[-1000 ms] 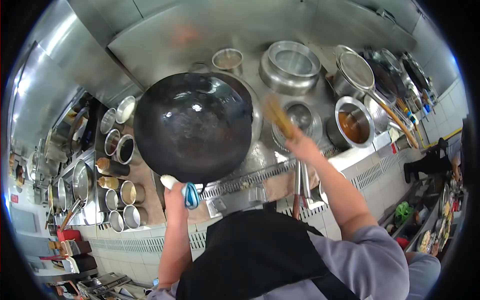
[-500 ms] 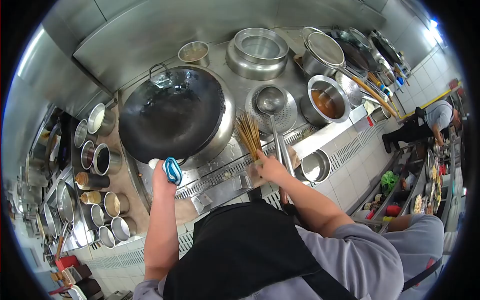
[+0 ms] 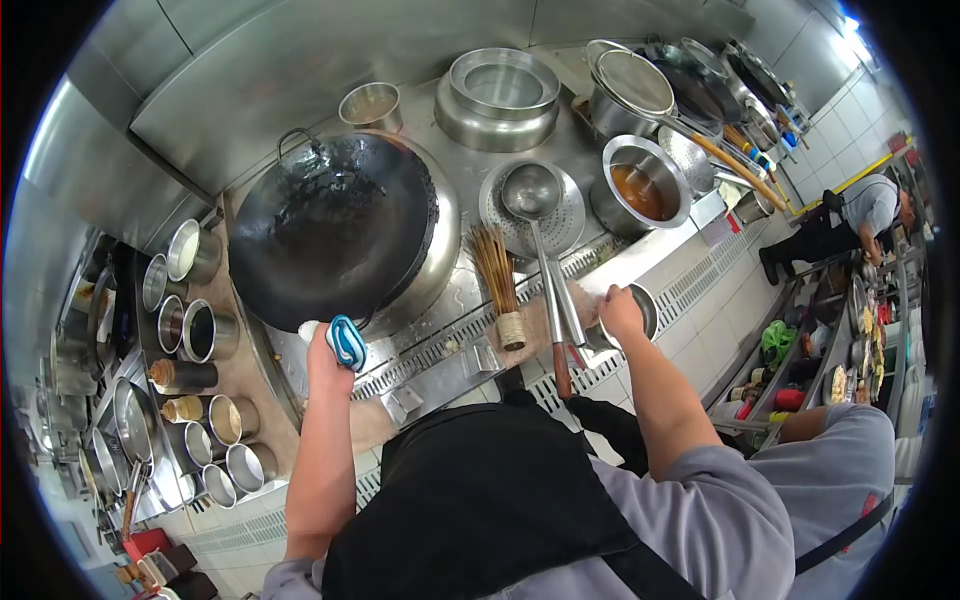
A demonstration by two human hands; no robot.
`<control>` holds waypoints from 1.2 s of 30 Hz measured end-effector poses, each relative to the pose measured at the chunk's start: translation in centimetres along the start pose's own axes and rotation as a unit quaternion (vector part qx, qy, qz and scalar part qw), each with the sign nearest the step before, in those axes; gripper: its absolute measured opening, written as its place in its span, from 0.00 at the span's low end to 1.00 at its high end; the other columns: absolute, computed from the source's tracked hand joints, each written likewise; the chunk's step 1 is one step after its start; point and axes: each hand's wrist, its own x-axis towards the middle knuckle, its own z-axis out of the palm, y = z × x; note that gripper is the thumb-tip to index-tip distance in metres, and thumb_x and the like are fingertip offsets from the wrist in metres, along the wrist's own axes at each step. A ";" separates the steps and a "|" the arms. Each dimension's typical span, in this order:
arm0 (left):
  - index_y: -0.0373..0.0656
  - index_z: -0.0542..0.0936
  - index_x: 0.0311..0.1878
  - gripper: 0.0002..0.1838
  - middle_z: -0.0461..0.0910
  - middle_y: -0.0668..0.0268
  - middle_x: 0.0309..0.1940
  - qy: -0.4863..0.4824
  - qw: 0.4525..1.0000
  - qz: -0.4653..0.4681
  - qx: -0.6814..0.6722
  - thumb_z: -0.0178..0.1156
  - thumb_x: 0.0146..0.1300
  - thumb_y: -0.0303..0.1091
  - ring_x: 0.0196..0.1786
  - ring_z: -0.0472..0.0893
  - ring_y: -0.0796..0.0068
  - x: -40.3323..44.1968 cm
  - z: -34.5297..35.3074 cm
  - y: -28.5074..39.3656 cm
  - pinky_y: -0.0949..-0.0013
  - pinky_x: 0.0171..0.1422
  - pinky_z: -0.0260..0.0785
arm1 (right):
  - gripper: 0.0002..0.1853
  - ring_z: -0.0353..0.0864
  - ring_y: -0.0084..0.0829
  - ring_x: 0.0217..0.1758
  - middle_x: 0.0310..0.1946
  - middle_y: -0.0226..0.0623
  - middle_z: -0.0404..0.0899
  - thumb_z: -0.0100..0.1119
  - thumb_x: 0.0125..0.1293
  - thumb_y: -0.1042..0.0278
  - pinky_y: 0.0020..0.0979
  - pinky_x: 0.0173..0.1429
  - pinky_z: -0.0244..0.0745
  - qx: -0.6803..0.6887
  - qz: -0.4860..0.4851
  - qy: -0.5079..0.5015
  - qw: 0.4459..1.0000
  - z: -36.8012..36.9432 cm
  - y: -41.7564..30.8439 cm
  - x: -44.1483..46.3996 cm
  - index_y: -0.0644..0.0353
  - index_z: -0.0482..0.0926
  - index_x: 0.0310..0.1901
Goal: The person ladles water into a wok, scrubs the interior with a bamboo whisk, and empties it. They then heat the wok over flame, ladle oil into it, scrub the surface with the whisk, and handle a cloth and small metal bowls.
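My left hand [image 3: 328, 362] is closed around a folded blue-and-white cloth [image 3: 347, 343] at the near edge of a large black wok [image 3: 330, 240]. The wok stands on a round steel burner ring, its bare inside showing. My right hand [image 3: 622, 312] has curled fingers over the left side of a small metal pot [image 3: 648, 308] beside the counter's front edge; whether it grips the rim is hidden. A bamboo wok brush [image 3: 494, 275] rests on the counter edge, bristles pointing away. Right of it, a ladle [image 3: 532, 192] lies on a perforated skimmer [image 3: 567, 235].
A pot of reddish-brown liquid [image 3: 642, 192] stands at the right. Behind are a wide steel pot [image 3: 497, 125] and a small container [image 3: 370, 107]. Several seasoning tins [image 3: 210, 330] and sauce bottles line the left. Another person [image 3: 850, 225] works at far right; someone's sleeve [image 3: 830, 465] is close by.
My right hand has let go of the wok brush, which now lies on the counter edge, and has moved right to the small pot. My left hand stays at the wok with the cloth.
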 end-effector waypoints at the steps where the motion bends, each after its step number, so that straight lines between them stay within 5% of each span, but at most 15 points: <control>1: 0.53 0.76 0.26 0.07 0.76 0.77 0.22 -0.019 1.000 0.001 0.004 0.56 0.61 0.34 0.25 0.75 0.81 0.1 -0.3 -0.1 0.73 0.30 0.68 | 0.23 0.82 0.51 0.41 0.39 0.53 0.80 0.60 0.64 0.51 0.46 0.44 0.79 0.048 0.015 0.017 0.999 1.6 1.0 0.8 0.68 0.76 0.43; 3: 0.53 0.77 0.26 0.07 0.76 0.77 0.22 -0.039 0.999 0.002 0.012 0.56 0.61 0.35 0.27 0.76 0.81 0.1 -0.2 0.0 0.74 0.32 0.67 | 0.23 0.82 0.48 0.35 0.36 0.51 0.80 0.60 0.65 0.52 0.46 0.36 0.79 0.153 0.087 -0.073 0.982 4.4 1.2 1.0 0.70 0.76 0.43; 5: 0.53 0.77 0.26 0.07 0.76 0.77 0.22 -0.018 1.000 0.004 0.009 0.56 0.62 0.35 0.25 0.76 0.81 -0.1 0.3 0.1 0.72 0.30 0.68 | 0.24 0.82 0.44 0.23 0.29 0.49 0.80 0.59 0.66 0.53 0.44 0.22 0.79 0.349 0.221 -0.242 0.878 5.6 1.0 0.7 0.74 0.76 0.43; 10: 0.53 0.77 0.27 0.08 0.76 0.77 0.22 -0.007 1.000 0.000 0.025 0.56 0.62 0.36 0.25 0.76 0.81 -0.2 0.1 0.2 0.72 0.31 0.69 | 0.11 0.82 0.37 0.25 0.28 0.43 0.81 0.60 0.66 0.65 0.36 0.26 0.80 0.453 0.180 -0.240 0.839 4.3 2.4 1.6 0.68 0.78 0.39; 14: 0.53 0.77 0.27 0.07 0.76 0.76 0.22 -0.002 1.000 -0.001 0.029 0.56 0.62 0.36 0.25 0.76 0.80 -0.1 0.2 0.3 0.72 0.31 0.69 | 0.12 0.80 0.31 0.22 0.24 0.38 0.79 0.62 0.64 0.66 0.31 0.23 0.76 0.411 0.128 -0.199 0.880 6.0 3.2 2.2 0.69 0.79 0.36; 17: 0.52 0.78 0.27 0.07 0.77 0.76 0.22 -0.008 1.000 0.000 0.029 0.56 0.62 0.36 0.25 0.76 0.80 -0.5 0.4 0.4 0.71 0.30 0.69 | 0.09 0.79 0.30 0.23 0.25 0.38 0.79 0.58 0.64 0.68 0.32 0.25 0.76 0.285 0.058 -0.055 0.955 10.4 6.0 3.4 0.67 0.78 0.38; 19: 0.52 0.78 0.27 0.07 0.77 0.76 0.22 -0.006 1.000 -0.001 0.026 0.56 0.62 0.36 0.25 0.76 0.80 -0.6 0.4 0.5 0.71 0.30 0.69 | 0.08 0.78 0.31 0.24 0.26 0.38 0.77 0.52 0.64 0.70 0.34 0.26 0.75 0.374 0.190 0.085 0.904 10.3 6.8 2.2 0.64 0.75 0.41; 20: 0.52 0.78 0.27 0.07 0.77 0.76 0.22 -0.002 1.000 -0.003 0.023 0.56 0.62 0.37 0.25 0.76 0.79 -0.6 0.3 0.4 0.71 0.29 0.69 | 0.08 0.78 0.31 0.24 0.26 0.38 0.77 0.52 0.64 0.70 0.34 0.26 0.75 0.373 0.189 0.083 0.904 9.7 7.1 1.5 0.64 0.75 0.41; 22: 0.52 0.78 0.27 0.08 0.77 0.75 0.22 0.005 1.000 -0.007 0.017 0.56 0.62 0.37 0.24 0.76 0.79 -0.5 0.3 0.4 0.71 0.29 0.70 | 0.09 0.76 0.32 0.23 0.26 0.38 0.74 0.47 0.64 0.70 0.35 0.26 0.73 0.479 0.325 0.080 0.811 8.6 8.3 -0.1 0.62 0.73 0.42; 24: 0.52 0.78 0.26 0.10 0.77 0.72 0.22 -0.007 0.999 -0.041 0.006 0.57 0.62 0.42 0.23 0.76 0.76 -0.2 -0.4 0.4 0.70 0.27 0.69 | 0.09 0.77 0.33 0.24 0.25 0.39 0.73 0.47 0.65 0.68 0.34 0.26 0.73 0.464 0.306 0.017 0.831 8.4 9.5 -2.5 0.63 0.72 0.42; 26: 0.52 0.77 0.24 0.15 0.78 0.67 0.21 -0.061 0.990 -0.127 0.010 0.58 0.61 0.49 0.22 0.76 0.71 -0.7 -0.4 1.1 0.69 0.23 0.67 | 0.09 0.77 0.30 0.26 0.26 0.38 0.74 0.48 0.65 0.68 0.32 0.26 0.73 0.543 0.298 -0.059 0.783 9.6 11.1 -4.3 0.63 0.73 0.42; 30: 0.53 0.77 0.23 0.20 0.79 0.63 0.22 -0.070 0.983 -0.169 0.033 0.60 0.60 0.57 0.23 0.78 0.66 -1.4 -1.5 1.5 0.66 0.22 0.67 | 0.10 0.75 0.26 0.26 0.28 0.36 0.77 0.52 0.67 0.67 0.29 0.30 0.72 0.397 0.200 0.068 0.893 6.5 5.7 -6.8 0.66 0.77 0.41; 32: 0.53 0.77 0.24 0.20 0.80 0.64 0.22 -0.086 0.982 -0.167 0.030 0.60 0.61 0.57 0.24 0.80 0.66 -1.7 -1.3 1.8 0.65 0.25 0.70 | 0.09 0.77 0.29 0.29 0.29 0.38 0.78 0.55 0.67 0.69 0.31 0.35 0.72 0.300 0.038 0.142 0.942 6.2 4.2 -5.5 0.68 0.78 0.37; 34: 0.52 0.77 0.25 0.19 0.80 0.65 0.24 -0.118 0.978 -0.168 0.024 0.60 0.62 0.56 0.27 0.81 0.68 -1.9 -0.9 2.0 0.65 0.32 0.75 | 0.08 0.79 0.43 0.36 0.34 0.47 0.79 0.56 0.65 0.69 0.38 0.43 0.73 0.248 -0.079 0.171 0.950 2.1 -1.1 -6.2 0.65 0.78 0.38; 36: 0.48 0.79 0.31 0.12 0.81 0.67 0.28 -0.083 0.992 -0.093 -0.033 0.60 0.63 0.45 0.30 0.81 0.71 -0.3 0.3 0.9 0.67 0.34 0.75 | 0.06 0.78 0.48 0.37 0.34 0.48 0.77 0.57 0.64 0.70 0.41 0.44 0.73 0.192 -0.200 0.130 0.952 -0.5 -4.5 -6.2 0.64 0.78 0.36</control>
